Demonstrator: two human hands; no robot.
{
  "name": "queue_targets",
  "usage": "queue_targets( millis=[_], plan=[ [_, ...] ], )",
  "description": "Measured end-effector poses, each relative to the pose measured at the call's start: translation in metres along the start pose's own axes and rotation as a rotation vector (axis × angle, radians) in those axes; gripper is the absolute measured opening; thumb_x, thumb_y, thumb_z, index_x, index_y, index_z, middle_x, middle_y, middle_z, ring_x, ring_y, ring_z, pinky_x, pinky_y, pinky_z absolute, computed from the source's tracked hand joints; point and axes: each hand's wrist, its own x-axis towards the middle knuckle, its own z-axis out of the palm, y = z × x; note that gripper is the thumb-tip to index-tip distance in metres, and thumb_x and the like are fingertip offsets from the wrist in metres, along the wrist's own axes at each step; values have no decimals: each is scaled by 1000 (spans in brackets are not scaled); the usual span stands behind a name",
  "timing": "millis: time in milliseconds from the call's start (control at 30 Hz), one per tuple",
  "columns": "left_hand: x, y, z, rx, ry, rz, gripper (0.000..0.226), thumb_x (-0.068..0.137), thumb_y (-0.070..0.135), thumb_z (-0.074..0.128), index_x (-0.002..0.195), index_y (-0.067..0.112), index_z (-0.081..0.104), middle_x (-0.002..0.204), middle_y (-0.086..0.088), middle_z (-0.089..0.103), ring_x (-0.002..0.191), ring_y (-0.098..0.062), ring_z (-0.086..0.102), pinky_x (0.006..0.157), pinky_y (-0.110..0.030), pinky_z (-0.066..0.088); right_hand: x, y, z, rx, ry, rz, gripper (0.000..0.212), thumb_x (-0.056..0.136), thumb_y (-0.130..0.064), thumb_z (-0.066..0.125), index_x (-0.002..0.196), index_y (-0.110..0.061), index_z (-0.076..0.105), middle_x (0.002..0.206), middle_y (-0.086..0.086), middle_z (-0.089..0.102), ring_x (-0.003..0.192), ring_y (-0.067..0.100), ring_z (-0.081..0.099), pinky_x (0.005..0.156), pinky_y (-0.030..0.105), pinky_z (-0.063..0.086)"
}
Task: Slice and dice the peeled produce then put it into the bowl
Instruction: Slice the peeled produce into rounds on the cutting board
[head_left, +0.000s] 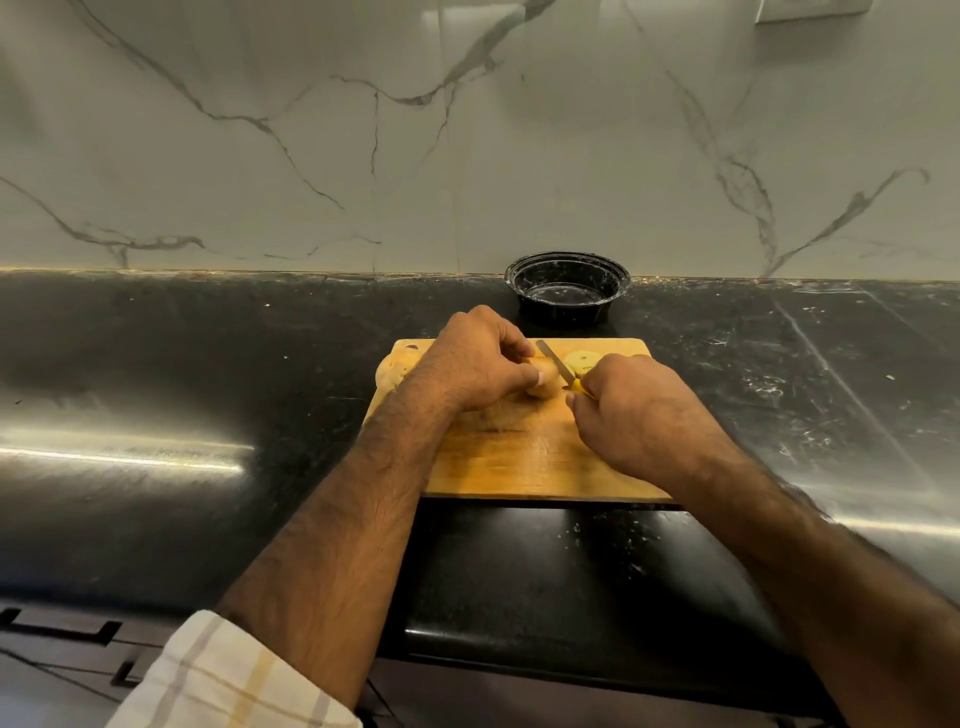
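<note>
A peeled pale potato (546, 385) lies on the wooden cutting board (524, 457). My left hand (480, 358) grips it from the left, fingers curled over its top. My right hand (636, 410) grips the yellow handle of a small knife (555, 362); the blade lies across the potato's right end. A cut slice (581, 360) rests on the board just right of the blade. Another peeled piece (390, 371) lies at the board's left edge, partly hidden by my left wrist. The black bowl (567, 286) stands empty behind the board.
The board sits on a dark glossy counter (208, 364) that runs left and right. A marble backsplash (467, 156) rises right behind the bowl. The counter's front edge (519, 639) is below the board, with drawer fronts at the lower left.
</note>
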Motion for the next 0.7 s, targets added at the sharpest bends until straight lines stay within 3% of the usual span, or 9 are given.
queue_targets(
  millis=[167,300,467,600,700],
  plan=[
    [0,2,-1,-7,7,-11,32,83,32,89,112,20,82,105,4,78,95,-10,69,82,-24,59,8,-6,0,26,42,15,19,101,-34,58,86,-21,57,79,-2,56,74,18,56,63,32,47],
    [-1,3,1,-39,26,-47,30,80,30,92,107,22,83,102,6,77,95,-10,69,86,-29,61,13,-12,0,70,33,20,17,99,-31,58,87,-19,59,83,-2,59,80,20,60,69,36,54],
    [1,2,0,-87,21,-96,30,79,31,92,105,21,83,101,5,76,94,-9,68,84,-29,61,-14,-4,-6,-96,-59,-30,14,103,-35,54,93,-25,52,87,-3,50,90,22,56,79,38,53],
    [0,3,1,-87,31,-112,31,78,33,93,105,21,82,103,5,75,95,-9,66,81,-27,59,-34,-5,-10,-217,-120,-81,12,103,-29,54,92,-27,48,80,-7,42,86,20,51,78,36,45],
    [-4,0,0,-82,52,-107,30,78,35,93,103,22,82,103,5,75,94,-8,67,82,-29,60,-39,-5,-15,-279,-164,-108,2,102,-27,56,100,-27,55,81,-8,43,87,18,51,85,40,47]
  ],
)
